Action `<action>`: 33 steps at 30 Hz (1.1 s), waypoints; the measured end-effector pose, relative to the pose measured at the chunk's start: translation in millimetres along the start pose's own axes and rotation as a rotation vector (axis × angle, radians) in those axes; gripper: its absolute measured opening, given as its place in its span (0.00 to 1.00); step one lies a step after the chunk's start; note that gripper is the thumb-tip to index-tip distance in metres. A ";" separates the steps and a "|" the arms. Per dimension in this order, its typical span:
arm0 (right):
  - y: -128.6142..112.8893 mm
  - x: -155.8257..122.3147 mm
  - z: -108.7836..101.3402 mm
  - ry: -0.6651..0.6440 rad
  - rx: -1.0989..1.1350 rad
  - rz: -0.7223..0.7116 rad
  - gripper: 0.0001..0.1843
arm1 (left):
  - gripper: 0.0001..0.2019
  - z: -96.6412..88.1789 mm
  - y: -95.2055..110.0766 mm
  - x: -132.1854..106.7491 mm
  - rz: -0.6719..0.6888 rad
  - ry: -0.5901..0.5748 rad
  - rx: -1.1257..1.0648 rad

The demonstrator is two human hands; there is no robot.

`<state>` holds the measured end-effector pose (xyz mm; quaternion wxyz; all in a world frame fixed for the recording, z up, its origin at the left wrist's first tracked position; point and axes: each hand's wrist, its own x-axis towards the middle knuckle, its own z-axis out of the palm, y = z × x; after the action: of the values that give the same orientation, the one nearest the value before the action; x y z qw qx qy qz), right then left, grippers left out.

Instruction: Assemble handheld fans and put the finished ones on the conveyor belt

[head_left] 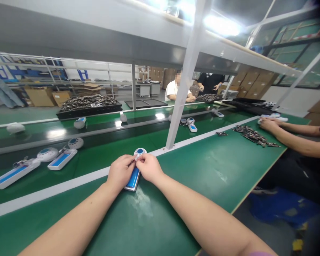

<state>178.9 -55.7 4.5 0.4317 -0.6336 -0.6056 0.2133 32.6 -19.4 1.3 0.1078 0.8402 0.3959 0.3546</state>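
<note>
A white-and-blue handheld device with a round blue-dotted head lies on the green bench in front of me. My left hand rests over its left side with fingers closed on it. My right hand is closed in a pinch at the upper part of the device, fingertips meeting those of the left. What the pinch holds is too small to make out.
Same devices lie on the conveyor belt at left and farther back. A white post stands just beyond my hands. A co-worker's arms reach over a pile of small dark parts at right. Black trays sit behind.
</note>
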 end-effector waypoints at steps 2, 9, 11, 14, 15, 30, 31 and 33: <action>-0.5 -0.1 0.2 0.004 0.013 -0.004 0.06 | 0.15 -1.1 -0.7 -0.4 0.022 0.002 0.025; -7.4 -4.2 -3.9 0.077 -0.009 -0.077 0.07 | 0.15 -5.6 -1.6 0.1 0.125 -0.010 0.107; -7.3 -6.0 -4.3 0.098 -0.020 -0.079 0.07 | 0.15 -5.6 -1.1 0.2 0.161 0.010 0.133; -4.4 -8.0 -3.4 0.137 -0.044 -0.097 0.07 | 0.15 -5.4 -0.6 0.7 0.188 0.030 0.165; -3.3 -8.3 -2.8 0.153 -0.056 -0.125 0.07 | 0.15 -5.5 -0.6 1.0 0.177 0.024 0.168; 1.7 -12.3 -2.0 0.183 0.052 -0.222 0.10 | 0.15 -9.8 5.8 4.1 0.142 -0.041 0.085; 2.5 -11.8 -1.2 0.185 0.047 -0.222 0.10 | 0.15 -9.7 4.9 4.3 0.152 -0.043 0.096; 2.9 -11.0 1.3 0.193 0.026 -0.219 0.09 | 0.15 -11.4 2.5 4.2 0.174 -0.049 0.110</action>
<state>177.7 -65.5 -1.3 0.5166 -0.5757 -0.6241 0.1107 28.1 -19.0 12.8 0.0399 0.8846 0.3375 0.3194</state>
